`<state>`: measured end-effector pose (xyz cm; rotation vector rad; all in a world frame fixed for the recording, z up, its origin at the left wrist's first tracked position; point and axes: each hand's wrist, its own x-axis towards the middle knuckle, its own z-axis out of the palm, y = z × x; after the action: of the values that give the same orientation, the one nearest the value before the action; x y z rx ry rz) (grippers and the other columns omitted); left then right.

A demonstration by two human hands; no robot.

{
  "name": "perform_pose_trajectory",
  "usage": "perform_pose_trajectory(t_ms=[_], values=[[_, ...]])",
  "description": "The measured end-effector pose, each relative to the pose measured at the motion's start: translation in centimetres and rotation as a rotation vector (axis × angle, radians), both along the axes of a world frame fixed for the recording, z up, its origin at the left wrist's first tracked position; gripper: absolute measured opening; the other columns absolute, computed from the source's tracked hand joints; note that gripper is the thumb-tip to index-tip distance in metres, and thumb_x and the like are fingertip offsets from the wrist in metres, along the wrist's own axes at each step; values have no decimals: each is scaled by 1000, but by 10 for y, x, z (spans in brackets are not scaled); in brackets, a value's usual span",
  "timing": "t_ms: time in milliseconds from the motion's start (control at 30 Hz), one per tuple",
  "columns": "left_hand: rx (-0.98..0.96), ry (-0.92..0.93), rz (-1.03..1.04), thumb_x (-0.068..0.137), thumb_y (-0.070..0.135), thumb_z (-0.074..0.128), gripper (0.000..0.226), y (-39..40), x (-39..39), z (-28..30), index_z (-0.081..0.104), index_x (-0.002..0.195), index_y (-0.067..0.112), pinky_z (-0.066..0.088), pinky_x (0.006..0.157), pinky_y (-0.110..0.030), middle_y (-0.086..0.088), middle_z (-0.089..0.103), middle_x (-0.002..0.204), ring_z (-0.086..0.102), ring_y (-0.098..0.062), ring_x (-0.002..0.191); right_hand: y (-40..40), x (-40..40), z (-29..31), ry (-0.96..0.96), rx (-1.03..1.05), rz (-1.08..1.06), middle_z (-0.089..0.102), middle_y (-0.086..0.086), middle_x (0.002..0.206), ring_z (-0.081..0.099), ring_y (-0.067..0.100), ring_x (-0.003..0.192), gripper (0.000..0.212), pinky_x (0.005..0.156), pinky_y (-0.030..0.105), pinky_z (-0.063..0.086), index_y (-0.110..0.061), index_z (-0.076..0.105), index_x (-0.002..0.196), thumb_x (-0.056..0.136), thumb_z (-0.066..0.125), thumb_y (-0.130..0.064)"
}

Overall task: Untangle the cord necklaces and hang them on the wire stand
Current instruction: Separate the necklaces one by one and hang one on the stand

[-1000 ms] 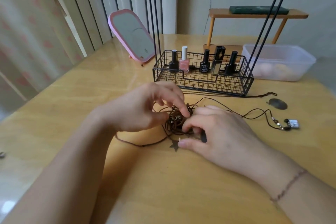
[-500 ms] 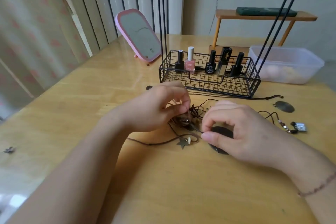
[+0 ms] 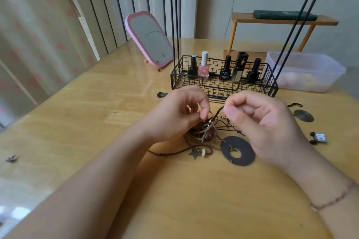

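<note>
Both hands work just in front of the wire stand. Left hand and right hand each pinch a strand of the cord tangle. Dark ring pendant lies flat nearer the person than the stand, beside the tangle.

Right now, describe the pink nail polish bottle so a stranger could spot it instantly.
Find the black wire basket at the table's far side, behind both hands. Five bottles stand in a row inside; the pink nail polish bottle is second from left, the only one with pale pink contents and a white cap.
</note>
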<state>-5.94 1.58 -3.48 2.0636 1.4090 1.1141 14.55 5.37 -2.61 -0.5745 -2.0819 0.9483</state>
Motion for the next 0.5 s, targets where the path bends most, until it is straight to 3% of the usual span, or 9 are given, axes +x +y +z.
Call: perform_pose_trajectory(t_ms=[100,167,233,333,400,500], values=[[-109,84,-75,88,-11,57,31,-4,2,1,70,89,18,41,79,-11,9,58,96,59,-4,89,-1,0,4,143,-65,66,57,-15,57,47,3,53,10,55,14,40,-18,62,88,97,58,-20],[-158,143,-118,88,-10,55,33,-4,7,0,71,98,17,40,86,-11,15,56,99,58,-1,96,-2,0,6,193,-111,76,51,-14,52,41,17,51,12,54,42,42,-14,61,89,98,56,-18],[-204,183,-160,89,-4,60,29,-6,10,0,72,106,17,43,90,-15,16,56,103,59,-4,101,0,0,7,223,-132,54,48,-12,50,39,29,55,11,61,53,41,-13,60,89,98,54,-16],[-204,227,-177,84,11,74,25,-8,11,1,69,106,20,46,87,-19,15,56,103,59,-7,100,2,1,7,247,-172,51,50,-7,51,45,26,58,11,65,47,45,-16,59,88,97,53,-18],[-201,252,-150,78,23,81,32,-9,13,1,66,106,25,50,88,-29,13,57,102,58,-10,100,2,3,10,285,-222,122,55,-3,57,50,24,62,12,65,32,48,-14,57,89,99,54,-19],[-263,200,-101,69,31,89,47,-12,18,2,62,108,28,53,83,-38,11,61,101,62,-11,94,4,7,12,285,-262,198,59,1,64,54,18,64,12,63,25,49,-10,57,88,97,56,-18]])
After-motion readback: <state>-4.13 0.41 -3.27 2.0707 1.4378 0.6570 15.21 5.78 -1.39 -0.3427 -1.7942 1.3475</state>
